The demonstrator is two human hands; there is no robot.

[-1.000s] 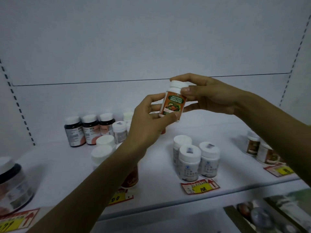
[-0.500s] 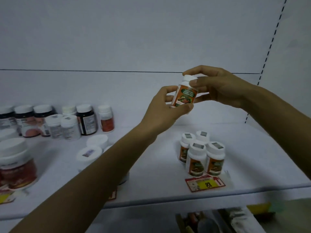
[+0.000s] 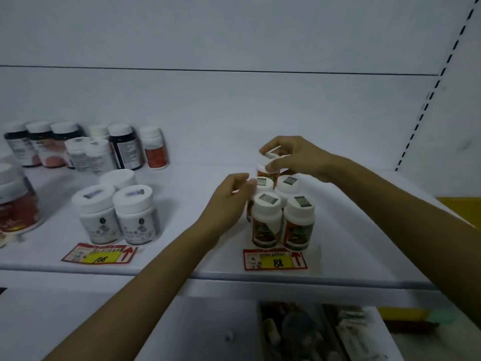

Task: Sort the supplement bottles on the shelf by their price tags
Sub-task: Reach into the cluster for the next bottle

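Supplement bottles (image 3: 117, 214) in white stand behind the 108 tag (image 3: 100, 254). The left hand (image 3: 229, 201) curls against the orange-labelled cluster (image 3: 282, 222) behind the 88 tag (image 3: 276, 259), grip unclear. The right hand (image 3: 299, 160) pinches the rear bottle (image 3: 268, 165) by its cap.

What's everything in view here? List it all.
shelf: one, white
88 tag: one, red-yellow, front edge
108 tag: one, red-yellow, further left
orange-label bottles: four, white caps, behind 88 tag
held bottle: one, orange label, behind those four
pale-label bottles: three, white, behind 108 tag
dark bottles: four, white caps, back left
grey-label bottles: two, white, before the dark ones
red-label bottle: one, back row's right end
big jar: one, red label, far left
left hand: one, at the four bottles' left
right hand: one, fingers round the held bottle's cap
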